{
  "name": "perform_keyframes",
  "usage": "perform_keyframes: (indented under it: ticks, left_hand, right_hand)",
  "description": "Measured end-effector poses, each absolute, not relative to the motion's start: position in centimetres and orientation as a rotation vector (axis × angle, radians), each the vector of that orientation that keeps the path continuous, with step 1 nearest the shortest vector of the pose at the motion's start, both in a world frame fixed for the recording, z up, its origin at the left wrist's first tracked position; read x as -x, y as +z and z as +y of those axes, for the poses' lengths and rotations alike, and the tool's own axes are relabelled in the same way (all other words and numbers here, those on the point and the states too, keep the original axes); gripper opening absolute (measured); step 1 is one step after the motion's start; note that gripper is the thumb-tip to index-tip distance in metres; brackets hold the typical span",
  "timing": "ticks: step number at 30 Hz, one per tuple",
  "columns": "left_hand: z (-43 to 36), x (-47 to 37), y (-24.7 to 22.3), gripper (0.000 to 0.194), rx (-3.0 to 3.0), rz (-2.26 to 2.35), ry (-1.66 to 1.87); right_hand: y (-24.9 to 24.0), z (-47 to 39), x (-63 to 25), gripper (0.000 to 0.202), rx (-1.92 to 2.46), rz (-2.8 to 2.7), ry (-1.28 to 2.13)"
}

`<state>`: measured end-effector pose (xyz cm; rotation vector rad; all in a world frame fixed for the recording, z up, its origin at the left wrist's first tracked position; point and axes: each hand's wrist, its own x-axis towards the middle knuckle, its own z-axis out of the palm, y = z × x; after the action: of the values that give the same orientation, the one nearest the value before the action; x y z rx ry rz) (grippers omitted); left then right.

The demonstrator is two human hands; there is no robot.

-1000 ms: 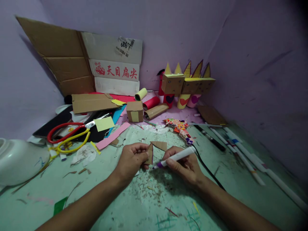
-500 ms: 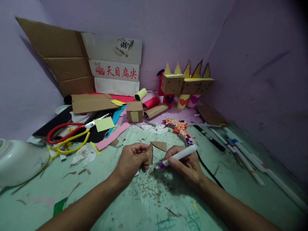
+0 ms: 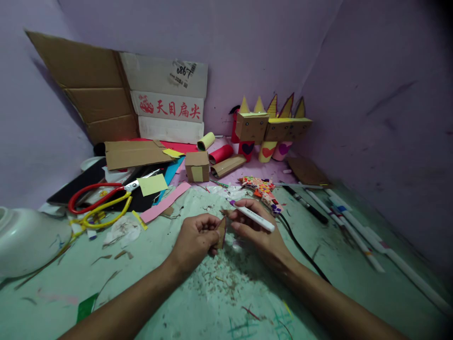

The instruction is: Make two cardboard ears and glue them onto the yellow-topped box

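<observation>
Pinched in my left hand (image 3: 198,237) is a small pointed piece of cardboard (image 3: 221,233) with a purple line along its edge. My right hand (image 3: 264,231) holds a white marker (image 3: 254,217) with a purple tip, which points up and to the left, away from the piece. Behind the marker lies a second cardboard piece (image 3: 227,213) on the table, mostly hidden by my right hand. A glue gun (image 3: 264,189) covered in a floral pattern rests just beyond that hand, its black cord running toward me on the right.
Red-and-yellow-handled scissors (image 3: 102,203) lie at left near a white pot (image 3: 31,241). A small cardboard box (image 3: 197,166) and paper tubes (image 3: 221,154) stand at the back, beside cardboard figures with pointed ears (image 3: 253,126). Several white markers (image 3: 354,231) lie at right on the green table (image 3: 148,293).
My right hand has turned the marker so its tip moved up and away from the cardboard piece, over the second piece. My left hand keeps its piece, turned slightly.
</observation>
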<state>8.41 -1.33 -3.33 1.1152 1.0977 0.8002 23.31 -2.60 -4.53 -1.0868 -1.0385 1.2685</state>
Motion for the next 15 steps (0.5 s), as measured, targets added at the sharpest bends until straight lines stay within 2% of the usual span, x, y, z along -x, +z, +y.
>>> perform_keyframes:
  ticks: [8,15]
  left_hand:
    - [-1.2,-8.4,-3.2,0.004,-1.118,1.064,0.786]
    - [-1.2,-8.2,-3.2,0.02,-1.062,1.013,0.818]
  right_hand:
    - [-3.5,-2.0,-21.3,0.033,1.106,-0.961,1.346]
    - [-3.5,-0.9,-22.1,0.03,1.001,-0.775,1.313]
